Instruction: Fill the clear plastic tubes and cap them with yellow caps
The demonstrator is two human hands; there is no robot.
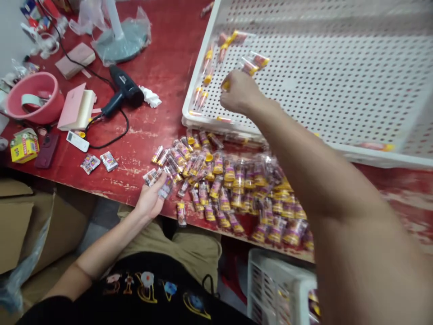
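My left hand (151, 198) is at the table's front edge, fingers closed on small printed packets (165, 187). Beside it spreads a large heap of clear tubes with yellow caps and purple labels (218, 164). One such tube (181, 214) lies apart near the edge. Over the left part of the white perforated tray (304, 99), my right hand (241, 92) is closed in a fist. A bit of yellow, seemingly a small yellow-ended tube (226, 85), shows at its fingers; the rest is hidden. Several slim yellow-ended tubes (207, 61) lie in the tray around that hand.
To the left on the red table (142, 131) are a hair dryer (123, 90), a pink basin (34, 97), a pink notebook (76, 107), a white remote (77, 141) and loose packets (108, 161). A white crate (280, 284) stands below the front edge, cardboard boxes (27, 225) at left.
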